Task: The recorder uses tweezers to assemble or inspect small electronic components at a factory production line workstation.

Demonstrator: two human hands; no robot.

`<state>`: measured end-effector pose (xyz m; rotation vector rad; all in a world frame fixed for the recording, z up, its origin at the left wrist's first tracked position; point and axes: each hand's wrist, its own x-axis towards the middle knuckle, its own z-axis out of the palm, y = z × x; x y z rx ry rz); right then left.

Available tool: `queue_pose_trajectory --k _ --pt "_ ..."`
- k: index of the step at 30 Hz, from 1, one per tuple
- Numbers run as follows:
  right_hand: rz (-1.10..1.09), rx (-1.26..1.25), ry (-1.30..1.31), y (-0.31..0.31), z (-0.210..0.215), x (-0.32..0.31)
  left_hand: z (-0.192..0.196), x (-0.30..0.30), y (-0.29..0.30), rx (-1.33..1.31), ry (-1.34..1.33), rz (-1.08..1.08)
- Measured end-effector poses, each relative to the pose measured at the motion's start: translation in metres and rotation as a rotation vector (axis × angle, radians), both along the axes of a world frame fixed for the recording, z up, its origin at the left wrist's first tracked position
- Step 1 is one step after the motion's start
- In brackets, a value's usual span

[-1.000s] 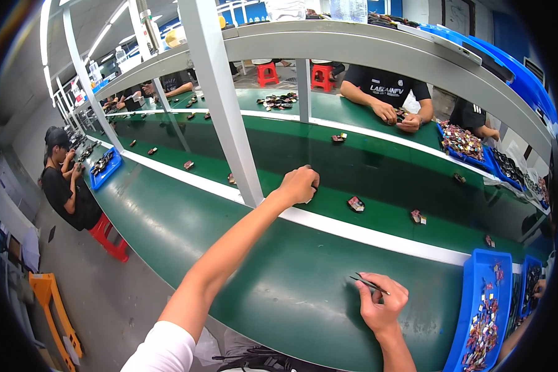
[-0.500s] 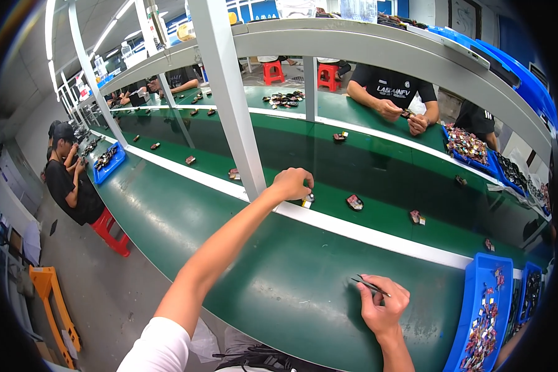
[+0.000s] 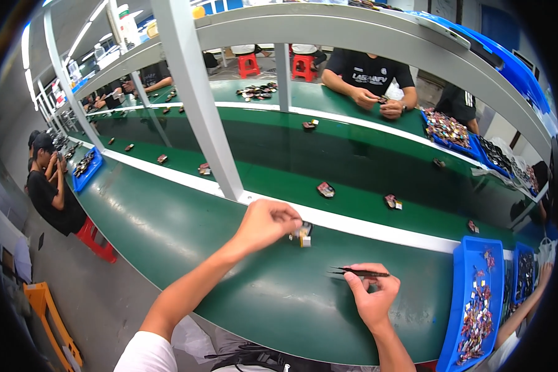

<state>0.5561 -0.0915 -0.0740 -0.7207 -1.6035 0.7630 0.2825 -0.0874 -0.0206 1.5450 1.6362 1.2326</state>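
Note:
My left hand (image 3: 263, 228) is closed, its fingertips pinching a small dark electronic part (image 3: 304, 234) with a white and yellow piece on it. It holds this part over the near green worktop (image 3: 254, 297), just this side of the white rail. To the right, my right hand (image 3: 375, 296) is wrapped round a pair of black tweezers (image 3: 359, 271). Their two slim tips point left toward the part and stand slightly apart, touching nothing.
Beyond the white rail (image 3: 353, 224), similar parts lie on the green conveyor belt (image 3: 279, 167), one a dark red part (image 3: 325, 190). A grey post (image 3: 198, 99) rises at the rail. A blue bin (image 3: 460, 291) of small coloured pieces stands at right. Co-workers sit across and at left.
My left hand has come back from the belt over the rail to the near worktop, bringing the part. The tweezers in my right hand have shifted slightly left and up. The view has turned a little.

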Motion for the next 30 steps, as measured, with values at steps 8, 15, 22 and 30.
queue_pose_trajectory --k 8,15,22,30 --pt "0.274 -0.464 0.266 -0.006 0.008 0.006 -0.035 0.047 -0.037 -0.289 -0.497 -0.152" --pt "0.181 -0.312 0.077 -0.004 -0.009 -0.003 -0.055 0.056 -0.041 -0.234 -0.612 -0.205" --pt "0.18 -0.319 0.052 -0.005 -0.011 -0.005 -0.06 0.061 -0.043 -0.196 -0.618 -0.186" --pt "0.124 -0.224 -0.071 -0.006 -0.011 -0.006 -0.062 0.061 -0.042 -0.174 -0.646 -0.188"
